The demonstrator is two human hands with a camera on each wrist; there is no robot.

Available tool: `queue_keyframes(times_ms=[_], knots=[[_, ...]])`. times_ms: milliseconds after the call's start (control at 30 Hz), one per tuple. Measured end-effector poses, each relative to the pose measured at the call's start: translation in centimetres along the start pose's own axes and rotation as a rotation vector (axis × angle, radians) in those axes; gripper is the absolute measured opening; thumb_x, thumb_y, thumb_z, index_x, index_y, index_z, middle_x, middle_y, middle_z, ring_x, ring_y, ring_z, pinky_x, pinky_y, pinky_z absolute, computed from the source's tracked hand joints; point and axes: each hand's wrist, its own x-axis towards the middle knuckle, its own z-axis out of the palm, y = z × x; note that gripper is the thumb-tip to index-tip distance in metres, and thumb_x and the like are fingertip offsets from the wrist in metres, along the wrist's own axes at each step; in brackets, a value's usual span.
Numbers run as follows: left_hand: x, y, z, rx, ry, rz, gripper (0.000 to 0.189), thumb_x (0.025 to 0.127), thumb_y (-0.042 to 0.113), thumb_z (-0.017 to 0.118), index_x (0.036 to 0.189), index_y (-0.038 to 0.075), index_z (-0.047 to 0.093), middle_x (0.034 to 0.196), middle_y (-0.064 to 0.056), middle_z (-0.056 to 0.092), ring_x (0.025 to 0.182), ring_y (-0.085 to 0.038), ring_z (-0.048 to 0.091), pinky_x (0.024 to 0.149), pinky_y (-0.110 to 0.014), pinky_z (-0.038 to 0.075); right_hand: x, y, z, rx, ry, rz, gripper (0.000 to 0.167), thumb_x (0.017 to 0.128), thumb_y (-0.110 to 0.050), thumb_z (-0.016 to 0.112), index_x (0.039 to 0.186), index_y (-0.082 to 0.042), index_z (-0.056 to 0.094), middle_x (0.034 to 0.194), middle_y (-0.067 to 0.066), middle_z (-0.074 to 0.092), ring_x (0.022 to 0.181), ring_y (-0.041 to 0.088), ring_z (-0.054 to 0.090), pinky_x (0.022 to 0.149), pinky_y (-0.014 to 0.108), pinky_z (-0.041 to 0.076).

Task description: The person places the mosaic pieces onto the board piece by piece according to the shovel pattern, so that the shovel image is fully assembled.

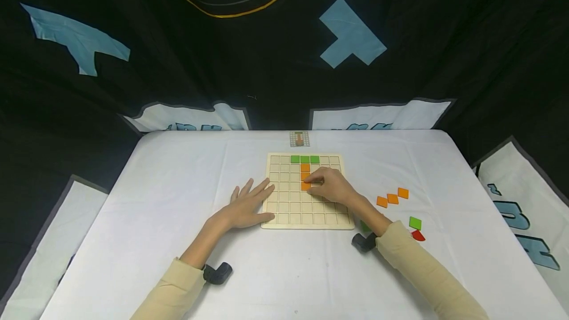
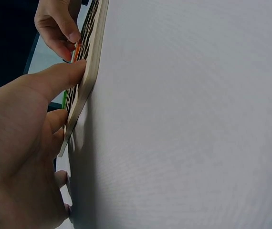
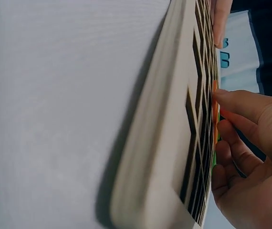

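A pale wooden grid board (image 1: 286, 219) lies on the white table. Three green tiles (image 1: 304, 159) fill cells of its far row, and a column of orange tiles (image 1: 305, 167) runs from the middle one toward me. My right hand (image 1: 331, 185) reaches over the board; its thumb and index finger pinch the nearest orange tile (image 3: 215, 102) of that column, low against the grid. My left hand (image 1: 243, 210) has its fingers spread, with thumb and fingertips resting on the board's left edge (image 2: 92, 67). Part of the grid is hidden under the right hand.
Loose orange tiles (image 1: 392, 199), a green tile (image 1: 415, 223) and a red piece (image 1: 418, 235) lie right of the board. Another green tile (image 1: 365, 226) is partly covered by my right forearm. A small patterned card (image 1: 300, 139) sits beyond the board at the table's far edge.
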Motion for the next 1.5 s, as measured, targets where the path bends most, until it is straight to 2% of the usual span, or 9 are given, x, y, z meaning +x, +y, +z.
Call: queue_keyframes(times_ms=[167, 333, 500, 667, 1000, 1200, 1500], knots=[[0.0, 0.0, 0.0, 0.0, 0.0, -0.005, 0.08, 0.095, 0.051, 0.059, 0.158, 0.012, 0.029, 0.166, -0.008, 0.014, 0.149, -0.045, -0.001, 0.111, -0.07, -0.002, -0.4, 0.4, -0.7, 0.037, 0.024, -0.011, 0.023, 0.086, -0.011, 0.078, 0.108, -0.008, 0.077, 0.11, 0.002, 0.07, 0.106, 0.022, 0.064, 0.095, 0.039, 0.05], [0.0, 0.1, -0.1, -0.001, -0.001, -0.005, 0.08, 0.095, 0.05, 0.059, 0.158, 0.012, 0.029, 0.166, -0.008, 0.014, 0.149, -0.045, -0.002, 0.111, -0.07, -0.002, -1.5, 0.9, -2.0, 0.064, 0.062, 0.038, 0.025, 0.089, -0.014, 0.076, 0.113, -0.008, 0.075, 0.114, 0.005, 0.069, 0.103, 0.025, 0.067, 0.091, 0.042, 0.052], [0.0, 0.1, -0.2, -0.007, -0.005, 0.003, 0.08, 0.095, 0.05, 0.06, 0.158, 0.012, 0.029, 0.166, -0.008, 0.014, 0.149, -0.044, -0.002, 0.11, -0.07, -0.003, -3.3, 1.6, -3.6, 0.039, 0.115, 0.083, 0.027, 0.09, -0.016, 0.075, 0.116, -0.008, 0.074, 0.119, 0.007, 0.068, 0.104, 0.029, 0.064, 0.09, 0.048, 0.051], [0.1, 0.0, -0.1, -0.003, -0.005, 0.002, 0.08, 0.095, 0.051, 0.059, 0.158, 0.012, 0.029, 0.166, -0.008, 0.014, 0.149, -0.044, -0.002, 0.111, -0.07, -0.003, -5.5, 2.4, -5.6, 0.02, 0.154, 0.135, 0.029, 0.09, -0.015, 0.074, 0.118, -0.008, 0.074, 0.124, 0.009, 0.067, 0.112, 0.032, 0.059, 0.096, 0.052, 0.046], [0.2, 0.0, 0.0, -0.001, 0.005, 0.002, 0.08, 0.095, 0.052, 0.059, 0.158, 0.012, 0.03, 0.166, -0.007, 0.014, 0.149, -0.044, -0.002, 0.111, -0.069, -0.003, -9.7, 4.7, -9.7, -0.028, 0.264, 0.182, 0.032, 0.093, -0.014, 0.072, 0.122, -0.002, 0.07, 0.124, 0.02, 0.064, 0.114, 0.037, 0.053, 0.1, 0.057, 0.039], [0.2, 0.0, 0.0, -0.001, 0.006, 0.001, 0.08, 0.095, 0.052, 0.059, 0.158, 0.013, 0.03, 0.166, -0.007, 0.014, 0.149, -0.044, -0.002, 0.111, -0.069, -0.002, -11.9, 6.4, -11.2, -0.034, 0.269, 0.231, 0.033, 0.096, -0.015, 0.068, 0.124, 0.001, 0.067, 0.128, 0.025, 0.06, 0.114, 0.041, 0.051, 0.098, 0.058, 0.039], [0.1, -0.1, 0.2, -0.007, 0.006, 0.0, 0.08, 0.095, 0.051, 0.059, 0.158, 0.012, 0.03, 0.166, -0.008, 0.014, 0.149, -0.044, -0.002, 0.111, -0.07, -0.003, -14.0, 8.6, -11.7, -0.031, 0.222, 0.366, 0.038, 0.095, -0.015, 0.068, 0.129, 0.002, 0.063, 0.131, 0.027, 0.057, 0.117, 0.045, 0.05, 0.093, 0.058, 0.047]])
